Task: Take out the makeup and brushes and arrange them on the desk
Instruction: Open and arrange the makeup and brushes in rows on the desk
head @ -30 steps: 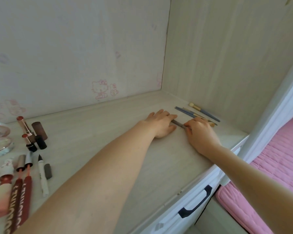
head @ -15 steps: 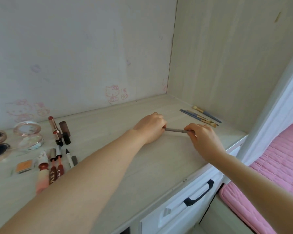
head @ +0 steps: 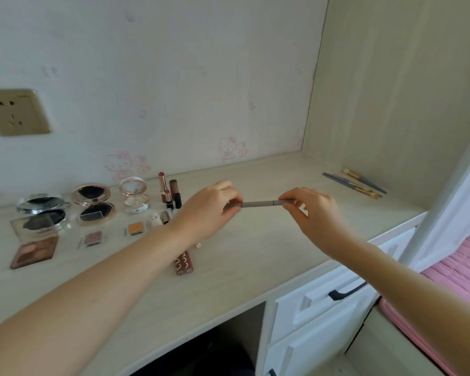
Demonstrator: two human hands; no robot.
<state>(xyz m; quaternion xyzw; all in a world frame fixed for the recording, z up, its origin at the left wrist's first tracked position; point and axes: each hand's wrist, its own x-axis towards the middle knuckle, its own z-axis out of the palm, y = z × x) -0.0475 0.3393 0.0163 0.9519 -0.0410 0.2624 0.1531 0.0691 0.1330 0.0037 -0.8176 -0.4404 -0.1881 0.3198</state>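
Both hands hold one grey pencil point(head: 259, 204) level above the desk point(head: 255, 267): left hand point(head: 209, 210) pinches one end, right hand point(head: 314, 215) pinches the other. Laid out already: compacts point(head: 92, 203), palettes point(head: 36, 251) and lipsticks point(head: 168, 189) on the left, brushes point(head: 356, 183) far right by the side panel. The pencil is not yet set down. By appearance the task is well advanced; any unpacked remainder is out of view.
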